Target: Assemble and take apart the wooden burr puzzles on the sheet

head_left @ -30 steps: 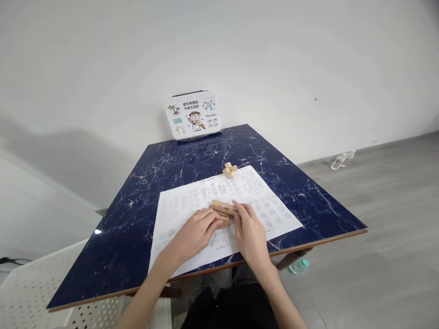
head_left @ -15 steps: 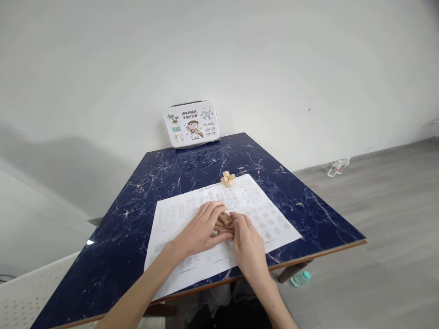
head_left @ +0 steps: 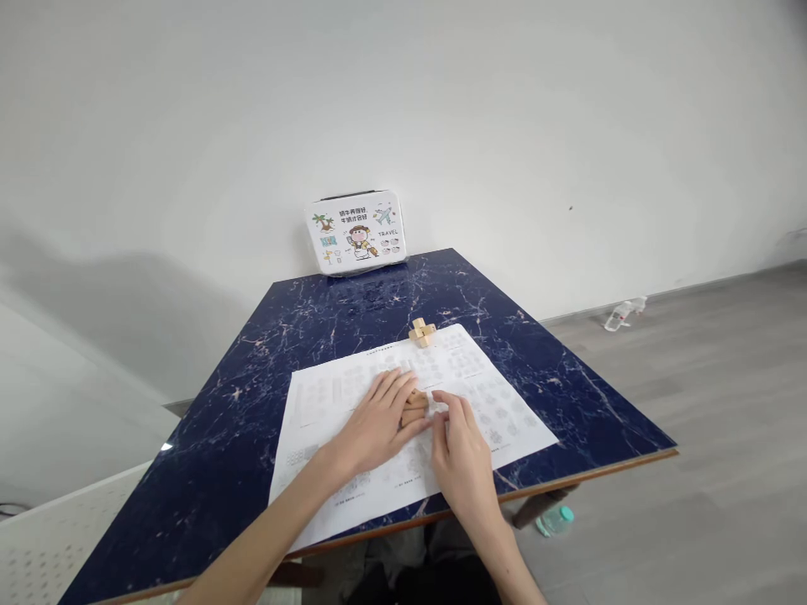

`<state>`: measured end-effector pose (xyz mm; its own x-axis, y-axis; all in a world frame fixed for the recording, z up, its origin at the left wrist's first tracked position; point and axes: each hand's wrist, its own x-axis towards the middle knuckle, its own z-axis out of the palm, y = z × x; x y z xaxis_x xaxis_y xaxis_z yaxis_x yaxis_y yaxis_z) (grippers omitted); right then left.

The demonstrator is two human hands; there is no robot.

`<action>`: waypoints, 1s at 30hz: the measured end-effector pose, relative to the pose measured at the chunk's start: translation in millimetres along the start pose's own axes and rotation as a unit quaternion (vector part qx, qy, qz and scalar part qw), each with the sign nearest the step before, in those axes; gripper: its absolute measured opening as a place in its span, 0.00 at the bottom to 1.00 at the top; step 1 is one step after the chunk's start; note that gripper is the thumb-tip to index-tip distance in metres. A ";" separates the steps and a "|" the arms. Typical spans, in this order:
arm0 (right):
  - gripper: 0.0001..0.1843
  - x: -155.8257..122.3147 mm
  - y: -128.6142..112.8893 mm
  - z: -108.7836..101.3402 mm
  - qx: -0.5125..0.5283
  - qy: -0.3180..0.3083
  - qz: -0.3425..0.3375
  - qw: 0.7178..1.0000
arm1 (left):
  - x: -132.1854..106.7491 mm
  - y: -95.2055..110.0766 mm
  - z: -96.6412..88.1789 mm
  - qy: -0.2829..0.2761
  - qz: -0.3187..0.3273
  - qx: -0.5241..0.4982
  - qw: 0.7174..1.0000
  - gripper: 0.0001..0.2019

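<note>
Facing wall (head_left: 504,126), paper (head_left: 409,479) on blue tbl (head_left: 366,311), gry flr (head_left: 712,378)

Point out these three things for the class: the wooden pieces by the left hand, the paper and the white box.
Wooden pieces (head_left: 414,407): head view, on their uncovered part beside the left hand (head_left: 377,423).
Paper (head_left: 407,472): head view, bare part between the arms.
White box (head_left: 356,235): head view, middle of its printed face.

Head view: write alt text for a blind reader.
A person's left hand partly covers brown wooden pieces on a white printed paper sheet, the right hand close beside them. A pale cross-shaped wooden block sits at the sheet's far edge; a white rectangular case stands at the back of a dark-blue marbled table.
</note>
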<state>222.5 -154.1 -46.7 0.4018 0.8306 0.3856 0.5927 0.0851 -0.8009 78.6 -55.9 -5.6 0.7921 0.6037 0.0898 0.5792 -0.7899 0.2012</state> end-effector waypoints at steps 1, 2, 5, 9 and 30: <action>0.18 -0.1 0.2 0.1 -0.002 0.000 -0.002 1.000 | 0.9 -4.1 1.7 0.007 -0.015 0.003 1.000 0.35; 0.18 -0.2 0.4 0.1 -0.006 -0.001 -0.003 1.000 | 1.8 -9.3 3.3 0.015 -0.030 0.005 0.999 0.35; 0.17 -0.1 0.3 0.0 -0.015 -0.004 -0.007 1.000 | 3.1 -30.8 5.7 0.041 -0.081 0.013 0.996 0.34; 0.17 -0.1 0.1 -0.9 -0.018 -0.003 -0.016 1.000 | -3.5 -66.3 3.1 0.049 -0.166 0.025 0.985 0.35; 0.14 -0.9 -2.1 -6.9 -0.020 -0.049 -0.022 0.998 | -50.9 -145.1 -24.9 0.044 -0.306 0.109 0.945 0.49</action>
<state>225.7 -158.7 -42.2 0.3060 0.8763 0.3721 0.6366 0.1023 -0.7643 -50.5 30.7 -15.1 0.2832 0.9534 0.1044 0.9569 -0.2882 0.0361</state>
